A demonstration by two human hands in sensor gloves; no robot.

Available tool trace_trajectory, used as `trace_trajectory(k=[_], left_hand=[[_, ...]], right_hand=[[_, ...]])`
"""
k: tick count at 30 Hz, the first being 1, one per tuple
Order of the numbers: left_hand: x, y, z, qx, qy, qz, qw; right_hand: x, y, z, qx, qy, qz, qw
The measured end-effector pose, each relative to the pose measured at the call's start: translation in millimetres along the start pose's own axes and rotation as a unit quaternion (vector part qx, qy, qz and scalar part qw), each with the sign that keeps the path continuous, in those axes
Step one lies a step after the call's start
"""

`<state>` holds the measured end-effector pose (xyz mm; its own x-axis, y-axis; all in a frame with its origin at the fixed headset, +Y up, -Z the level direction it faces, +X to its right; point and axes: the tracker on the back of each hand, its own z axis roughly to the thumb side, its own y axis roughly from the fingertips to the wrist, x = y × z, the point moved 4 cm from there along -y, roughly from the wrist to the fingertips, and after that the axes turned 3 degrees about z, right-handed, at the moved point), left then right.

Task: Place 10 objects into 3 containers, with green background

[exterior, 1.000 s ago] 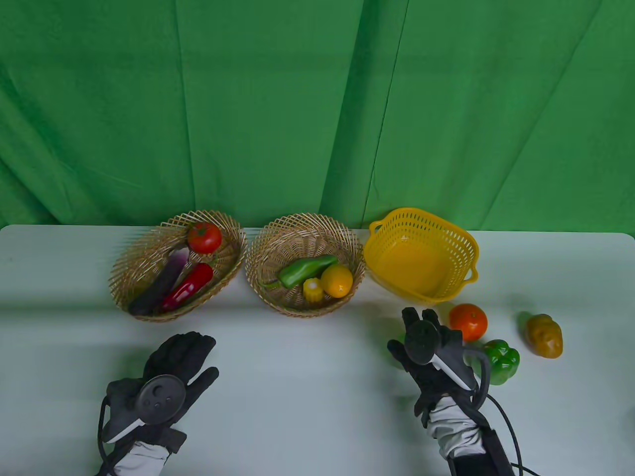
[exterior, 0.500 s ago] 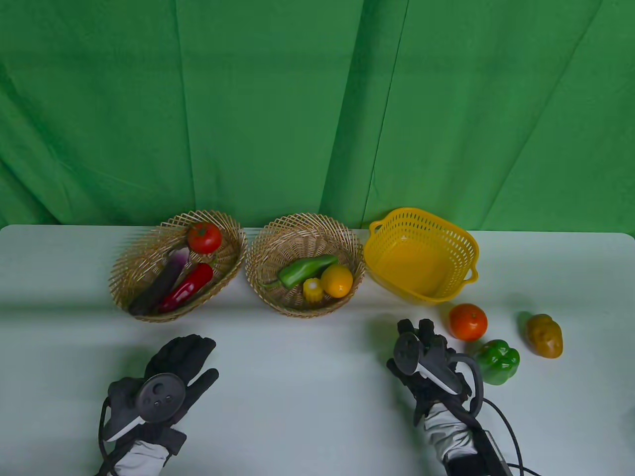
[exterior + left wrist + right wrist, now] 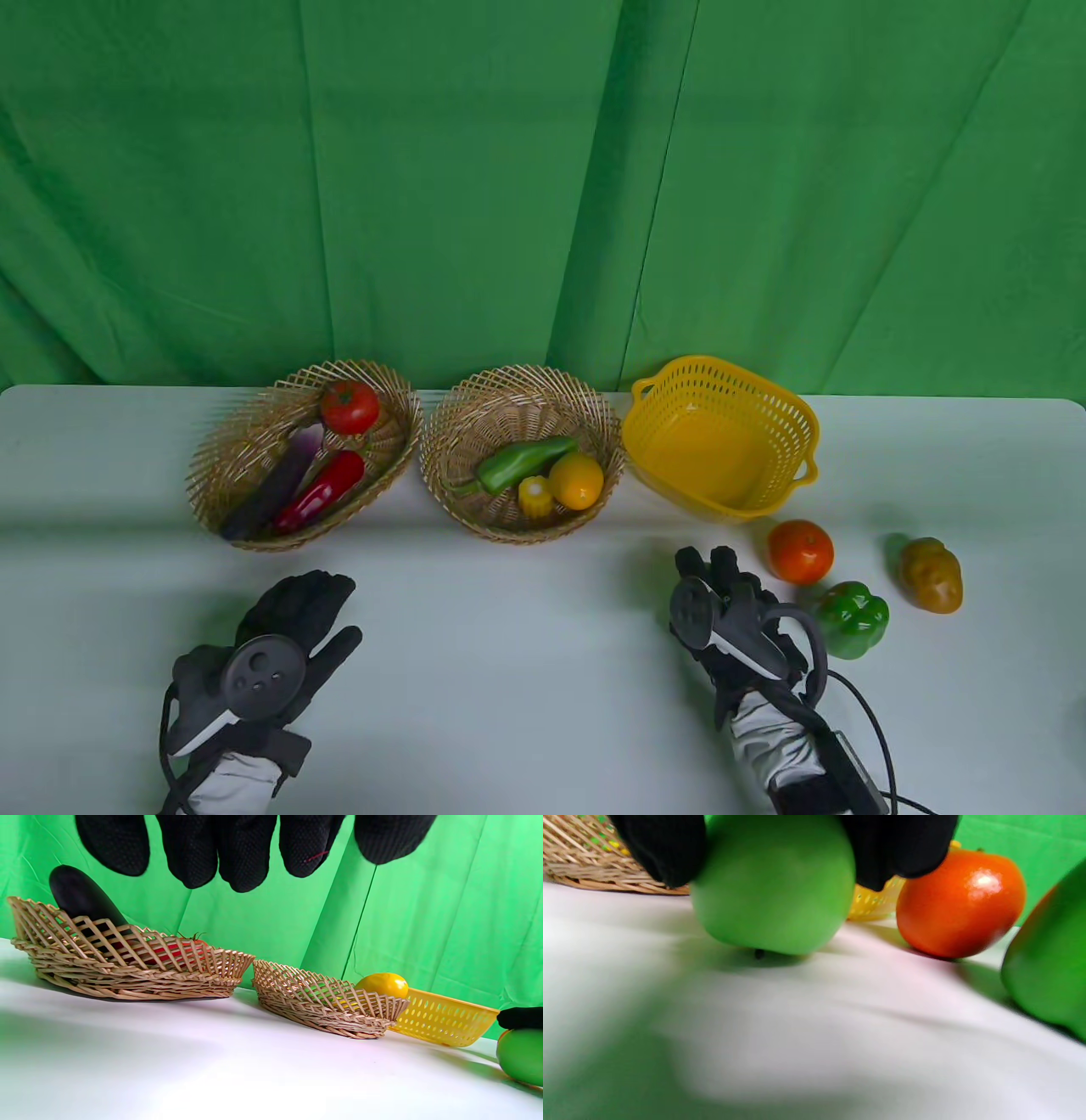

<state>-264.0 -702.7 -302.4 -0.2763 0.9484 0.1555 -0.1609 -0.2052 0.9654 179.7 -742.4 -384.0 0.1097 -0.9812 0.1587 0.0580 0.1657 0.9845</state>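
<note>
My right hand curls over a round green apple and grips it from above with fingers on both sides. The apple still touches the white table. In the table view the hand hides it; it shows at the right edge of the left wrist view. An orange, a green bell pepper and a brown potato lie just right of that hand. The yellow plastic basket behind it holds nothing. My left hand lies open and empty on the table.
The left wicker basket holds a tomato, an eggplant and a red pepper. The middle wicker basket holds a green pepper, a lemon and a corn piece. A green curtain hangs behind the table.
My right hand has drawn back a little toward me and curled down around the green apple. My left hand has shifted slightly left and toward me.
</note>
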Motion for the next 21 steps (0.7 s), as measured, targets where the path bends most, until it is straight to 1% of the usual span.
trace_trajectory(k=[2, 5, 7, 10, 14, 18, 21], left_hand=[[0, 0, -1, 0.003, 0.0, -0.001, 1.0], [1, 0, -3, 0.007, -0.001, 0.0, 1.0], [1, 0, -4, 0.009, -0.001, 0.001, 1.0], [1, 0, -5, 0.01, -0.002, 0.003, 1.0], [1, 0, -6, 0.011, -0.001, 0.004, 1.0], [2, 0, -6, 0.01, -0.002, 0.004, 1.0], [2, 0, -7, 0.011, -0.002, 0.007, 1.0]], right_hand=[[-4, 1, -1, -0.006, -0.007, 0.001, 1.0], [-14, 3, -1, -0.016, -0.027, 0.015, 0.999], [-25, 3, -1, -0.023, -0.039, 0.026, 0.999], [-37, 2, 1, -0.03, -0.042, 0.029, 0.998], [-56, -1, 2, -0.031, -0.04, 0.015, 0.999], [-76, -8, 2, -0.028, -0.061, -0.002, 0.998], [-86, -15, -1, -0.021, -0.089, -0.02, 0.996]])
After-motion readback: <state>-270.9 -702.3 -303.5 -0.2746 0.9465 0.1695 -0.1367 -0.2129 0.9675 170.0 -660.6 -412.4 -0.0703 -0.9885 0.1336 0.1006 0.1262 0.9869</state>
